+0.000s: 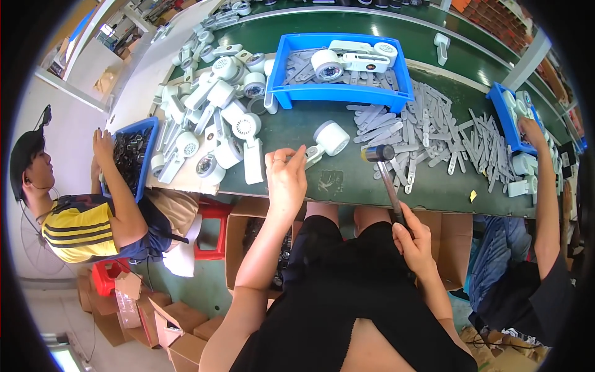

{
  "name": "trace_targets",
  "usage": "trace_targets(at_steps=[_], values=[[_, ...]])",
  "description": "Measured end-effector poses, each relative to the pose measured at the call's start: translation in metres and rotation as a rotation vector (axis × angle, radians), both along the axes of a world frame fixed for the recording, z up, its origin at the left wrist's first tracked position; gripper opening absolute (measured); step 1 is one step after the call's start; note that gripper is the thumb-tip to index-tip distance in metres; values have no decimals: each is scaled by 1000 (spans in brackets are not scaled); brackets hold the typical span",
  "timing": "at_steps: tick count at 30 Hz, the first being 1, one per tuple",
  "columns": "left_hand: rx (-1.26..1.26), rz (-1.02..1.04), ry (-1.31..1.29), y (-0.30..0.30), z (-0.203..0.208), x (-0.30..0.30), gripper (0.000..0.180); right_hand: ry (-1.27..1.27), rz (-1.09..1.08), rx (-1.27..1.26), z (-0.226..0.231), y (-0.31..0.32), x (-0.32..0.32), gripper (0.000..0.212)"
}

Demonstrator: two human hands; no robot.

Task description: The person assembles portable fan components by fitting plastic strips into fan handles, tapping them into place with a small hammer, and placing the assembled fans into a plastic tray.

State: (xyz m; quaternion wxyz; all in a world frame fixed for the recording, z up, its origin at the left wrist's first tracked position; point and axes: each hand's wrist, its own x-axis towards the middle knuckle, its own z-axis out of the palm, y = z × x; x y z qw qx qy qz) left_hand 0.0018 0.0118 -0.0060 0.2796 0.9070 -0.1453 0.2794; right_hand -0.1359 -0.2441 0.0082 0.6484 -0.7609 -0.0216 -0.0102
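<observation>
One blue basket (149, 155), left of the frame: filled with small dark parts; a co-worker's hand (103, 146) is raised beside it. Judged clear of the hammer.
White pile (221, 94), upper left: units heaped at many angles, some resting on others. A knock from the left arm could start a slide and scuff housings.
Left hand (286, 180), centre: fingers curved and partly open, tips at the handle of a single unit; whether they grip it, cannot tell. Principal hazard: fingertips struck, should a blow stray.
White unit (331, 137), centre: lies on the green bench (372, 191), just right of those fingertips. If loosely held, its round head could roll; an off-centre blow could crack it.
Blue tray (344, 96), upper centre: grey strips inside, white units on top. A jolt could shift the uppermost.
Hammer (389, 185), right of centre: dark head near the single unit, apart from it. A slack wrist could send it wide.
Right hand (414, 239), lower right of centre: fingers closed around the hammer's grip.
Grey strips (427, 121), right of centre: loose pile close to the hammer head. A low swing could scatter them.
Second blue tray (507, 121), right edge: another co-worker's hand (532, 130) reaches in; collision judged unlikely.
</observation>
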Motion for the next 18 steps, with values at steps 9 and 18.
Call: trace_targets(at_steps=[9,18], values=[[59,22,-39,3,1,1,28,-147,157,-201,13,29,40,42],[-370,-76,241,14,-1,8,9,-92,239,-352,33,38,73,40]])
